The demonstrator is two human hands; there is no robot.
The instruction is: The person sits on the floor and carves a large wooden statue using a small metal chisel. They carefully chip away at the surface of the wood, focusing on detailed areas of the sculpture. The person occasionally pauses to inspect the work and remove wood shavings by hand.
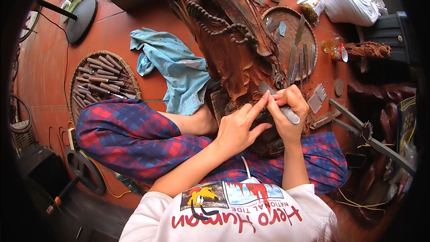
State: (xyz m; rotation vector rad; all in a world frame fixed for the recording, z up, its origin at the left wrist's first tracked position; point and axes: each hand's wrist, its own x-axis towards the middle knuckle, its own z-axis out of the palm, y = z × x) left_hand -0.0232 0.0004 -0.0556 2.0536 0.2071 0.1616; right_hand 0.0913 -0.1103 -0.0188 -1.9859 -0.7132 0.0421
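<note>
A carved reddish-brown wooden statue with draped robes and a bead string leans away from me, its lower end between my legs. My right hand is closed round a flat grey metal file, its rounded far end against the lower part of the carving. My left hand lies beside it, with thumb and index finger stretched apart. That index fingertip meets the file near my right fingers. The other left fingers are partly hidden against the wood.
Left, a round basket holds several wooden-handled chisels; a blue cloth lies nearer the statue. A woven tray with several files is at the far right. Glasses, a wire brush and a metal stand lie along the right.
</note>
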